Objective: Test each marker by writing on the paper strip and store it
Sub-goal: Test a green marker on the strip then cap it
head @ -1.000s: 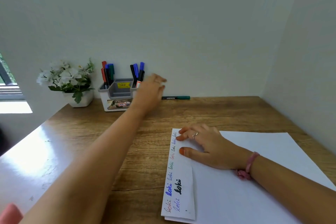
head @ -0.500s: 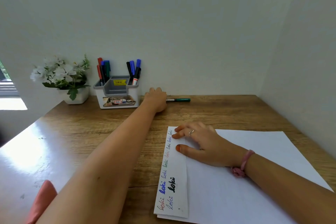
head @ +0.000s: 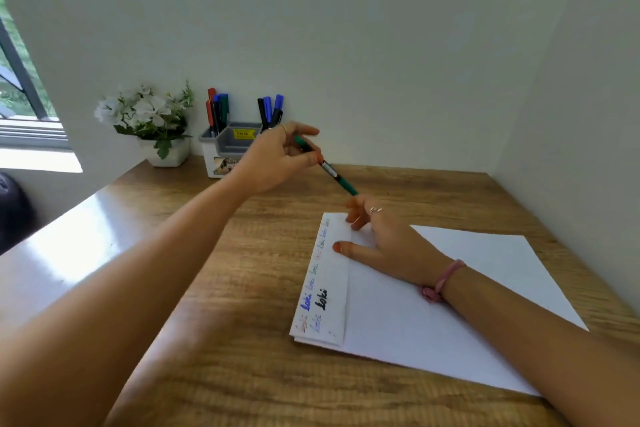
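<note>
Over at the back left corner of the wooden table a small white square pot of white flowers is sitting, petals looking soft and papery. Just to its right, against the wall, a grey-and-white plastic organizer is standing, with red, blue, green and black markers poking upright out of its compartments. The tabletop is showing a grainy wood pattern and is catching a glossy glare along the left edge.

The left hand is hovering in front of the organizer, fingers curled round a slim green marker, which is angling down and right, its far end touching or almost touching the right hand's fingertips. The right hand is lying flat with its fingers spread, pressing down on the folded paper strip, which is carrying small handwritten scribbles in several colours. A smooth white sheet is stretching out toward the right edge. A pink band is circling the right wrist.
</note>
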### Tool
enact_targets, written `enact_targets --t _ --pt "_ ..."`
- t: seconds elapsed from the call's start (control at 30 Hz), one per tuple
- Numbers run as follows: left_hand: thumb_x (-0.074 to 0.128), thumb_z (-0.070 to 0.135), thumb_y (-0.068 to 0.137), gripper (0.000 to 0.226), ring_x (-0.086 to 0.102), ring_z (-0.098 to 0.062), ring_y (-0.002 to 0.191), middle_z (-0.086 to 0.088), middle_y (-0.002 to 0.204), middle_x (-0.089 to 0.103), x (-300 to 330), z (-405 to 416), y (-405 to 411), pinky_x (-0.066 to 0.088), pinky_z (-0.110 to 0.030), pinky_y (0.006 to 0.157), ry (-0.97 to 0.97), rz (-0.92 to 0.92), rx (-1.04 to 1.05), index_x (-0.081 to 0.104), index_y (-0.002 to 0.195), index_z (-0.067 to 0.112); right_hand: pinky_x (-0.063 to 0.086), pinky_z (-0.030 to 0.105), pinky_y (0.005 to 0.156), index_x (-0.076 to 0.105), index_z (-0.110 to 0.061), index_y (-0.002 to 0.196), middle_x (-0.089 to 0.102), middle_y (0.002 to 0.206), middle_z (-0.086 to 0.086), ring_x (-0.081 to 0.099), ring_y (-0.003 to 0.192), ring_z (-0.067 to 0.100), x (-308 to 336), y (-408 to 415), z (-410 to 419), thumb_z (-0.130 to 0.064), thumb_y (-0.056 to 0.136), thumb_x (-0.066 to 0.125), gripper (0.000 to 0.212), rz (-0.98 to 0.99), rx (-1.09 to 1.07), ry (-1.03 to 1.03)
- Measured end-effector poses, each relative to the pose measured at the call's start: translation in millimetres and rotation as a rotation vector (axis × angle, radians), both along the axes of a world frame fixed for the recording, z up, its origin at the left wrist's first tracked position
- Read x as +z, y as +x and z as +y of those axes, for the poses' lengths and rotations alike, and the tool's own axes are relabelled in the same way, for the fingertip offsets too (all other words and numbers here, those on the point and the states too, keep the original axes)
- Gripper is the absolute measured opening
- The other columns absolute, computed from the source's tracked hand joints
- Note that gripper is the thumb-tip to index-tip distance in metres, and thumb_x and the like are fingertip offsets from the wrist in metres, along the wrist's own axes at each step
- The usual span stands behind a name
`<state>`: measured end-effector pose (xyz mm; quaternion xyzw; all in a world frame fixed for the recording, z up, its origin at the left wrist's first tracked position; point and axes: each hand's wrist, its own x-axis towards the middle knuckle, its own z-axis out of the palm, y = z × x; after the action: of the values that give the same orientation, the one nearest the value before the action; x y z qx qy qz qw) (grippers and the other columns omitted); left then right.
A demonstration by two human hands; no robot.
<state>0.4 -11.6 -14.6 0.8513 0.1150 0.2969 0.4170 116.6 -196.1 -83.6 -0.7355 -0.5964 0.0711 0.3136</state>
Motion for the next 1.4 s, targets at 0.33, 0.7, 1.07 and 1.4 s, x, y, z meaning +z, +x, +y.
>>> enact_targets --t 0.33,0.7,1.07,1.4 --pt "0.072 0.011 0.073 0.032 0.069 -0.013 0.090 -0.001 0.094 0.072 1 -55 -59 0.053 -0.021 0.081 -0.165 -0.100 -0.150 0.064 0.103 0.014 0.036 0.020 0.051 0.058 -0.027 0.107 0.045 0.055 -0.005 0.041 0.049 0.006 21 -16 -5 -0.029 0.082 0.071 0.028 0.085 -0.050 0.435" --pt "0.062 0.029 0.084 0.054 0.057 0.002 0.108 0.013 0.122 0.057 -25 -50 -49 0.048 -0.020 0.092 0.037 0.106 -0.171 0.043 0.134 0.020 0.042 0.019 0.051 0.058 -0.018 0.077 0.060 0.056 -0.005 0.053 0.051 0.009 26 -16 -3 -0.010 0.083 0.060 0.010 0.485 0.039 0.442" --pt "0.032 0.034 0.100 0.023 0.048 -0.010 0.074 0.006 0.086 0.047 -41 -62 -32 0.039 -0.018 0.064 0.507 0.276 -0.118 0.046 0.094 0.017 0.047 0.022 0.055 0.067 -0.011 0.107 0.071 0.083 0.010 0.065 0.072 0.020 43 -3 -17 -0.033 0.097 0.040 0.036 0.623 0.243 0.096" --pt "0.031 0.053 0.093 0.032 0.052 -0.019 0.054 -0.003 0.059 0.055 -47 -47 -28 0.043 -0.040 0.052 0.627 0.218 -0.050 0.042 0.070 0.033 0.052 0.034 0.090 0.055 -0.007 0.127 0.063 0.124 0.008 0.061 0.113 0.022 36 -10 -15 -0.026 0.093 0.044 0.041 0.661 0.264 0.040"
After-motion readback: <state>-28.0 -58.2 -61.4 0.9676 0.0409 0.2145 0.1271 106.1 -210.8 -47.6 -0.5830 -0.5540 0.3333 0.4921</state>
